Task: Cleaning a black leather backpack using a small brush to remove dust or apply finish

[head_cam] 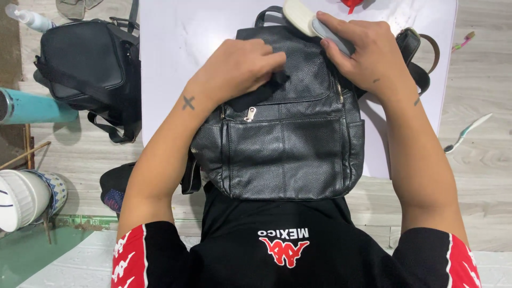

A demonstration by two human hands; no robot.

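Black pebbled leather: a backpack (pixel 288 133) lies front-up on a white sheet (pixel 176 48), its lower edge against the person's black shirt (pixel 277 250).

Head view, hands. Left hand (pixel 237 66) rests palm-down on the upper flap of the backpack, fingers together and curled, pinching a black strap (pixel 258 93) that runs diagonally across the flap. Right hand (pixel 362 53) sits at the top right corner of the backpack, fingers clamped on a brush (pixel 309 21) with a pale cream back and grey handle; the brush head lies against the top edge of the bag, just beside the carry handle (pixel 266 13). A zip pull (pixel 249 113) hangs above the front pocket.

Head view, surroundings. White sheet is spread on a grey wood-plank floor (pixel 474 90). To the left, half on the sheet, stands a second black bag (pixel 85 64); a clear spray bottle (pixel 29 18) lies beyond it and a teal flask (pixel 32 106) lies beside it. A white bucket (pixel 21 200) sits at lower left. To the right, well apart from the backpack, a toothbrush (pixel 466 133) lies on the floor. A red object (pixel 351 4) shows at the top edge, too cropped to identify.
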